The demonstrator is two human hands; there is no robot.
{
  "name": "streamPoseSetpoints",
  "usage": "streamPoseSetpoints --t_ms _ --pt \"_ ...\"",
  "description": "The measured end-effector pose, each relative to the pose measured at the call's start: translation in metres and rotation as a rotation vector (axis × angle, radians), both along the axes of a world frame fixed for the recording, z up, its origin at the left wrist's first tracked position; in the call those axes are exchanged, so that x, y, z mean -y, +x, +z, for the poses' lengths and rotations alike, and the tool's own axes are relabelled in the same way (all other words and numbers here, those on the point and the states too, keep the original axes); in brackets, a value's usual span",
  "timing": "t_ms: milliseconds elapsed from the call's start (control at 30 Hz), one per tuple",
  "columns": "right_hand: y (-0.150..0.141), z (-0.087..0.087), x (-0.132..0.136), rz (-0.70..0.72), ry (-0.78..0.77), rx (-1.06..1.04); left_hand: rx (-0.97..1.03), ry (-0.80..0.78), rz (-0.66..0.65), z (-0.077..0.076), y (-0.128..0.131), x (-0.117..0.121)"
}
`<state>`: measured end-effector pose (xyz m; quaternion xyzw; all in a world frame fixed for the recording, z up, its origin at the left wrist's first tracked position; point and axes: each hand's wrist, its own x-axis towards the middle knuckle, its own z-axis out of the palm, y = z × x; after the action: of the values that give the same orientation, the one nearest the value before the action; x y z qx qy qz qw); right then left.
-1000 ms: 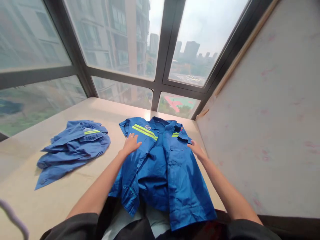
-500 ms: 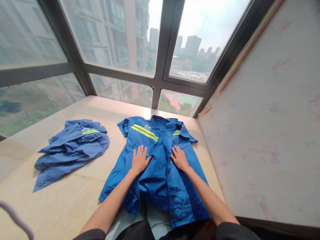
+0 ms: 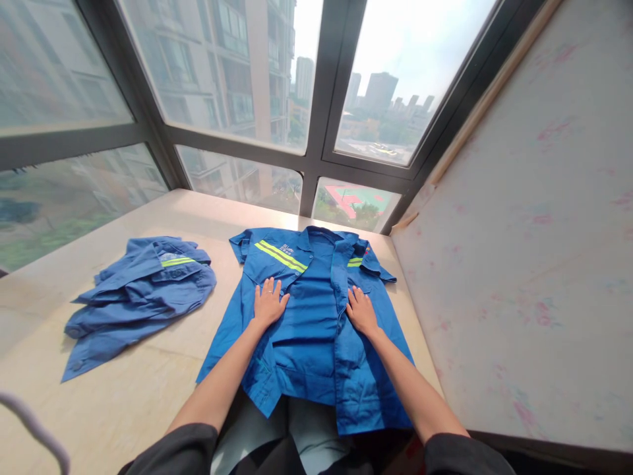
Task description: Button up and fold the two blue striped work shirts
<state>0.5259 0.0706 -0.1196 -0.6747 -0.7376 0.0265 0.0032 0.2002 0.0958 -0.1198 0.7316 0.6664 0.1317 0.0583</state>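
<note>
A blue short-sleeved work shirt (image 3: 311,330) lies spread before me, its collar toward the window and its front parted down the middle. Yellow-green reflective stripes cross both chest sides. My left hand (image 3: 268,302) rests flat on the left front panel, just below the stripe, fingers spread. On the right front panel lies my right hand (image 3: 361,310), palm down with fingers stretched out, beside the button edge. The shirt's lower hem hangs over the near edge by my legs.
A second blue work garment (image 3: 143,297), crumpled with a reflective stripe, lies to the left on the pale ledge (image 3: 163,379). Framed windows (image 3: 237,79) rise behind. A patterned wall (image 3: 519,264) bounds the right side. A pale cord (image 3: 34,429) curves at bottom left.
My hands have moved apart, left hand leftward and right hand slightly rightward. The front panels are spread wider, showing more of the shirt's inside back, and the hem sits a little higher.
</note>
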Motion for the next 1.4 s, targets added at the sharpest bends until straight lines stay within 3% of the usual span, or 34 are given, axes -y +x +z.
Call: streamPoseSetpoints --t_ms 133,233,333,433,567,700,800,900,1033,1133,1200,1267,1333,1400 --pt "-0.01 0.011 -0.004 -0.07 -0.05 0.044 0.194 -0.164 -0.026 0.013 -0.013 -0.013" --pt "-0.019 0.019 -0.006 -0.149 -0.079 0.041 0.251 -0.143 0.013 0.026 -0.024 -0.013" --pt "-0.03 0.026 -0.006 -0.193 -0.073 0.021 0.264 -0.094 0.03 0.039 -0.024 0.006" --pt "-0.043 0.031 0.003 -0.182 -0.041 0.0 0.241 -0.041 0.064 0.052 -0.017 0.043" --pt "-0.052 0.027 0.035 -0.085 0.026 -0.158 0.127 0.023 0.213 0.063 -0.01 0.095" --pt "-0.046 0.009 0.084 -0.002 0.149 -0.499 0.081 -0.164 0.204 0.061 -0.016 0.124" --pt "-0.037 -0.001 0.113 -0.066 0.173 -0.658 0.073 -0.258 0.246 0.057 -0.024 0.128" --pt "-0.03 -0.002 0.128 -0.07 0.148 -0.681 0.106 -0.294 0.257 0.061 -0.033 0.124" --pt "-0.028 -0.002 0.132 0.011 0.133 -0.631 0.313 -0.123 0.318 0.083 -0.038 0.116" --pt "-0.029 -0.004 0.132 -0.014 0.14 -0.654 0.646 0.047 0.319 0.101 -0.019 0.111" --pt "-0.029 -0.006 0.131 -0.036 0.146 -0.692 0.814 0.068 0.225 0.105 0.009 0.107" --pt "-0.027 -0.006 0.128 -0.049 0.143 -0.732 0.851 0.014 0.082 0.099 0.043 0.106" --pt "-0.024 -0.006 0.126 -0.062 0.111 -0.775 0.833 -0.128 -0.16 0.084 0.074 0.108" --pt "-0.021 -0.005 0.125 -0.084 0.061 -0.824 0.777 -0.114 -0.252 0.064 0.091 0.115"
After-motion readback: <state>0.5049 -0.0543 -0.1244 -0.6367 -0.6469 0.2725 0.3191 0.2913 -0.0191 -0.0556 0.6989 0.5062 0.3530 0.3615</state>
